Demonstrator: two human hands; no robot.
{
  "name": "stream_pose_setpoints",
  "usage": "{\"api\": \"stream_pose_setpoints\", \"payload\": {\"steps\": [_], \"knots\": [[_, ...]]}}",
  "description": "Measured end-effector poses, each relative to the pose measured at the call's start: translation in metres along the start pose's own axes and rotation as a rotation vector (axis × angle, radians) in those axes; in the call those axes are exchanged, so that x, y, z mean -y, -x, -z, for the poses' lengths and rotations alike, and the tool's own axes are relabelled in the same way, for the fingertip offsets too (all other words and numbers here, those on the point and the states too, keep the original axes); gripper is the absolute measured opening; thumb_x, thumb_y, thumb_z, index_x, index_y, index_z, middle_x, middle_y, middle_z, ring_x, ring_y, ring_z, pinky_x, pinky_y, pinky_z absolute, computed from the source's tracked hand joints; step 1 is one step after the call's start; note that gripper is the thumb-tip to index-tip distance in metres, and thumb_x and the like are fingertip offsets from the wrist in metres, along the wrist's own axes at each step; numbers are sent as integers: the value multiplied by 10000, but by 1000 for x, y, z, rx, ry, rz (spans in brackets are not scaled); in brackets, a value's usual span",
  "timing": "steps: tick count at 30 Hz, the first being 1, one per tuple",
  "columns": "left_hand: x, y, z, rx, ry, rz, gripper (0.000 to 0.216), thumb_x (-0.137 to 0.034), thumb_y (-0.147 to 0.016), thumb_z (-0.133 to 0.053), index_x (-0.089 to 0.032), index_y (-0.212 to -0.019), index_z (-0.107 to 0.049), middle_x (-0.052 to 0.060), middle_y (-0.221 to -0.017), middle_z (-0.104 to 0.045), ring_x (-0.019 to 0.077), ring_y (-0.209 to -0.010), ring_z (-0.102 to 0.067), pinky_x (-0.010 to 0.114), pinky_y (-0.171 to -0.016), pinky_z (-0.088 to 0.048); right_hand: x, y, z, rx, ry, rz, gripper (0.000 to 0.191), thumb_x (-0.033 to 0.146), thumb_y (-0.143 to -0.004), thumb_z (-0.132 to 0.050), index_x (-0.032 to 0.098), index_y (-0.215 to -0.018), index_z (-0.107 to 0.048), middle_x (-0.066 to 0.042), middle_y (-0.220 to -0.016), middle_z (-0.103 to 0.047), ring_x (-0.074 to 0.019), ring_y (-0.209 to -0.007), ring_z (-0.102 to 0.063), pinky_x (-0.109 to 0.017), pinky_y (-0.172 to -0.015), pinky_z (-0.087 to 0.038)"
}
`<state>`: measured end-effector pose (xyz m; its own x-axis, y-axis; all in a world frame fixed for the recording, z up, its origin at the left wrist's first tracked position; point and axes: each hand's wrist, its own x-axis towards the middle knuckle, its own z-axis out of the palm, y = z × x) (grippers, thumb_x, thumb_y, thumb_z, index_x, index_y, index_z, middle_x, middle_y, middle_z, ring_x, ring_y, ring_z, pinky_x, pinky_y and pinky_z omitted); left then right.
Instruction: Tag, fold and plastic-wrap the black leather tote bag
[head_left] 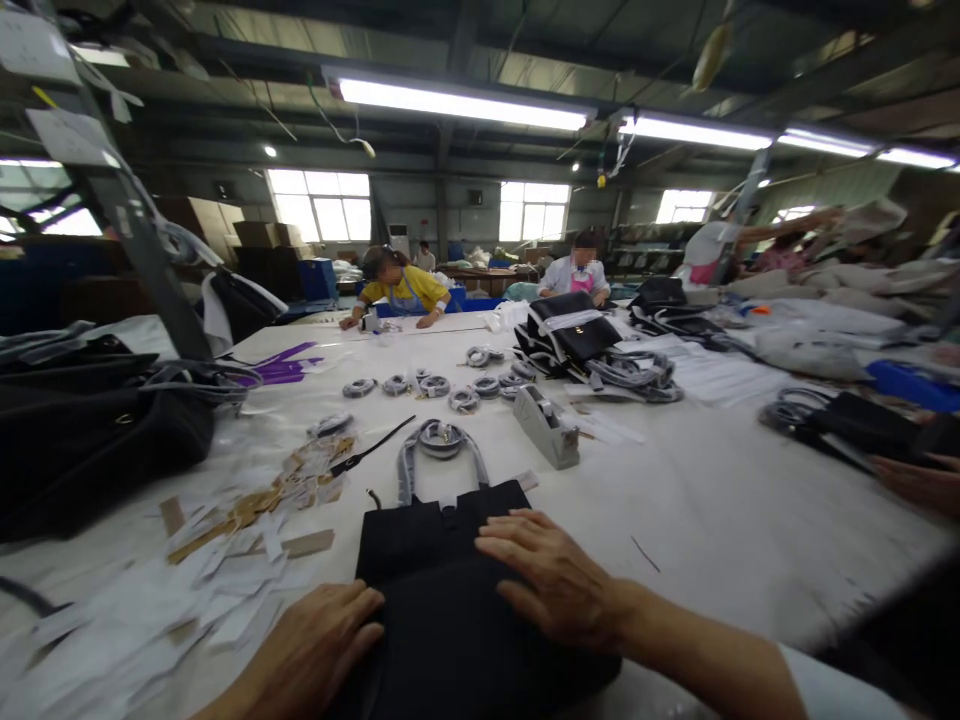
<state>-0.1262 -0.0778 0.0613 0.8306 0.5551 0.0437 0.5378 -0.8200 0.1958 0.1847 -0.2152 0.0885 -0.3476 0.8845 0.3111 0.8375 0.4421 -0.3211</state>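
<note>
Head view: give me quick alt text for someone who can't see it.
Both of the person's hands, left hand and right hand, press flat on a black bag lying on a white table. Paper scraps lie at left, a tape dispenser and coiled straps beyond, and two co-workers work at the far end.

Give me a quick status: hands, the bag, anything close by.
Left hand and right hand flat on black handbag, gripping nothing. Wrapped strap above the bag. Paper scraps at left, tape dispenser beyond.
</note>
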Motion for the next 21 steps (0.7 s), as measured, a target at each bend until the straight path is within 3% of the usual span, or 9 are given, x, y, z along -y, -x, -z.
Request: {"api": "stream_pose_setpoints", "payload": {"steps": [3,6,8,12,15,19,21], "knots": [[-15,-11,-2,61,-121,12,287,-284,-931,-425,-266,-870,-705,45,-876,-718,252,-806,-689,392,-764,-552,10,-6,-35,157,-55,-87,615,552,-931,-459,275,-1467,-336,-71,-1540,-356,-271,-1432,-279,-534,-1184,-171],[-30,-19,-9,56,-274,8,357,-221,-924,-369,-247,-851,-717,74,-837,-717,298,-777,-684,483,-745,-546,10,-1,-52,191,-73,-131,619,594,-949,-372,277,-1478,-314,-69,-1555,-322,-259,-1451,-228,-534,-1184,-148],[-40,-28,-18,-30,-321,-53,357,-225,-911,-373,-225,-914,-729,109,-938,-728,322,-861,-686,514,-789,-540,8,1,-56,174,-44,-128,618,593,-949,-379,264,-1470,-325,-66,-1546,-341,-242,-1448,-240,-512,-1185,-160],[-60,-49,-50,-208,-280,-205,433,-341,-899,-393,-136,-1149,-682,188,-1251,-638,354,-1116,-617,533,-917,-502,4,2,-63,45,101,-151,508,479,-979,-407,204,-1405,-412,-64,-1487,-446,-188,-1407,-334,-415,-1183,-202],[-64,-54,-70,-172,-312,-284,444,-250,-892,-332,-174,-1124,-703,163,-1334,-584,376,-1215,-545,612,-951,-439,1,17,-65,-66,194,-282,408,383,-992,-405,166,-1324,-501,-69,-1415,-531,-180,-1364,-401,-380,-1177,-212],[-45,-54,-84,-99,-369,-356,491,-131,-809,-351,-249,-1118,-714,96,-1401,-538,367,-1304,-455,645,-1009,-361,7,70,-54,-203,133,-410,392,395,-979,-431,188,-1292,-545,-38,-1417,-533,-169,-1371,-390,-376,-1188,-192],[-35,-54,-89,-71,-427,-340,511,-116,-791,-373,-267,-1158,-695,66,-1423,-519,346,-1338,-417,624,-1039,-340,13,112,-47,-301,50,-509,345,390,-969,-443,224,-1230,-595,4,-1345,-598,-147,-1296,-481,-347,-1169,-243]]}}
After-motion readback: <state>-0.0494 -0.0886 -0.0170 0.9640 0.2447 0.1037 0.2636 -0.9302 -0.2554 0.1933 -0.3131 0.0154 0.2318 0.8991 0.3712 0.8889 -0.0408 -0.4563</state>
